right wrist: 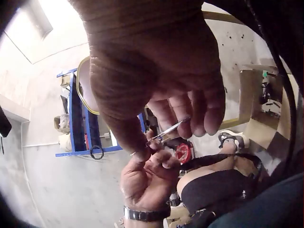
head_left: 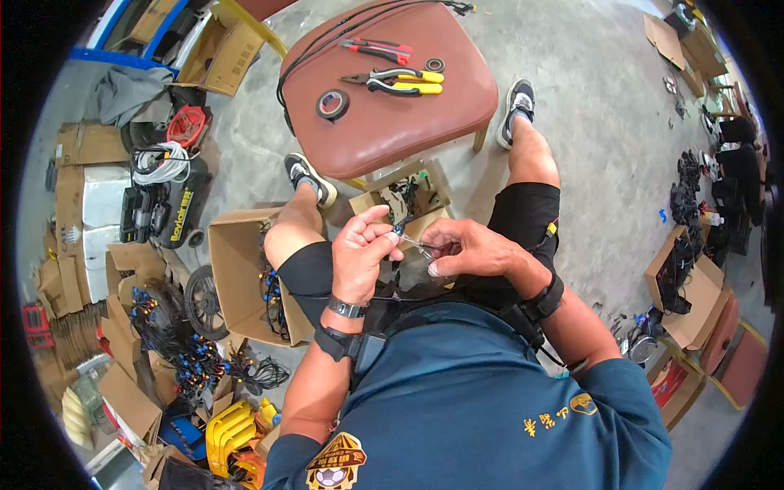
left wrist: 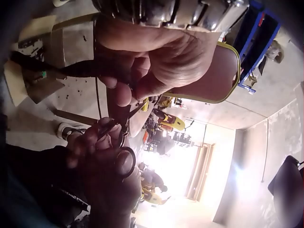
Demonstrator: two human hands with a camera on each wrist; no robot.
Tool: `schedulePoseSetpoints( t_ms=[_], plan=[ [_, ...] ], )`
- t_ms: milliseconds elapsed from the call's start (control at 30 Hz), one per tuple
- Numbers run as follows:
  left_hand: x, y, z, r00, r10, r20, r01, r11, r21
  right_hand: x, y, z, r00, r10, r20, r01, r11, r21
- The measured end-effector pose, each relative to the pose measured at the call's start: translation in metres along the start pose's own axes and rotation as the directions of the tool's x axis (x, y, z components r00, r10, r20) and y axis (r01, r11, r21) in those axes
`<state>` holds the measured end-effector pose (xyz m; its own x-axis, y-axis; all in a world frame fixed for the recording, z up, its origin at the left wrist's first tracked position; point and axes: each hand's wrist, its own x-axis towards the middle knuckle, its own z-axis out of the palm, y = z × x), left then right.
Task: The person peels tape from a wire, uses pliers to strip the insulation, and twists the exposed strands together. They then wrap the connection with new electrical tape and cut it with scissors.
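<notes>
In the head view my left hand (head_left: 359,253) pinches the end of a dark cable (left wrist: 78,70) between thumb and fingers, and the cable trails away in the left wrist view. My right hand (head_left: 478,249) holds a small pair of scissors (head_left: 424,247). One finger loop shows against the right hand in the left wrist view, and the silver metal (right wrist: 172,128) of the scissors shines in the right wrist view. The scissors' tips meet the left fingertips, which partly hide the cable end. Both hands are close together above the lap.
A brown padded chair (head_left: 392,143) ahead bears yellow-handled pliers (head_left: 420,79), a red utility knife (head_left: 392,51), a tape roll (head_left: 332,105), a small dark ring (head_left: 435,64) and black cables. Cartons (head_left: 241,269) stand by the left leg and between the feet. Cable bundles (head_left: 196,351) lie left.
</notes>
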<state>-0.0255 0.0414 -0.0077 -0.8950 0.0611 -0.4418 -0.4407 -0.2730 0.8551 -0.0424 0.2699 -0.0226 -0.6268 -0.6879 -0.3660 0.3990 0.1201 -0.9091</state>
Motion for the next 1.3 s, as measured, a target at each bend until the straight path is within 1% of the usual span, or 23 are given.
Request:
schedulePoseSetpoints(
  t_ms=[133, 233, 433, 533, 800, 933, 1133, 1200, 1300],
  plan=[
    [-0.001, -0.003, 0.001, 1.0, 0.011, 0.017, -0.011, 1.0, 0.008, 0.001, 0.005, 0.005, 0.998, -0.053, -0.041, 0.056, 0.996, 0.07],
    [-0.001, -0.005, 0.0, 1.0, 0.018, 0.015, -0.018, 1.0, 0.019, 0.002, 0.002, 0.006, 1.0, -0.025, -0.018, 0.027, 0.997, 0.076],
    [-0.001, 0.001, 0.0, 1.0, 0.027, 0.011, -0.028, 1.0, 0.013, 0.006, 0.011, 0.008, 0.999, -0.048, -0.009, 0.049, 0.988, 0.146],
    [0.0, 0.002, 0.001, 0.999, 0.037, -0.001, -0.037, 0.999, 0.005, 0.006, 0.012, 0.011, 0.998, -0.057, 0.019, 0.05, 0.963, 0.265],
    [0.002, 0.002, -0.001, 0.999, 0.042, 0.025, -0.042, 0.999, 0.024, 0.005, 0.014, 0.012, 0.999, -0.054, -0.005, 0.053, 0.969, 0.243],
    [0.003, 0.002, 0.0, 0.999, 0.048, 0.003, -0.048, 0.999, 0.017, 0.005, 0.015, 0.011, 0.999, -0.034, -0.024, 0.038, 0.983, 0.178],
    [0.004, 0.002, -0.001, 0.999, 0.047, -0.003, -0.047, 0.999, 0.019, 0.006, 0.013, 0.012, 0.998, -0.046, -0.039, 0.051, 0.987, 0.153],
    [0.004, 0.003, -0.001, 0.999, 0.049, 0.004, -0.049, 0.999, 0.016, 0.006, 0.011, 0.01, 0.999, -0.031, -0.033, 0.035, 0.988, 0.147],
    [0.004, 0.003, -0.002, 0.999, 0.054, 0.005, -0.054, 0.998, 0.044, 0.006, 0.014, 0.009, 0.999, -0.033, -0.037, 0.038, 0.99, 0.137]
  ],
)
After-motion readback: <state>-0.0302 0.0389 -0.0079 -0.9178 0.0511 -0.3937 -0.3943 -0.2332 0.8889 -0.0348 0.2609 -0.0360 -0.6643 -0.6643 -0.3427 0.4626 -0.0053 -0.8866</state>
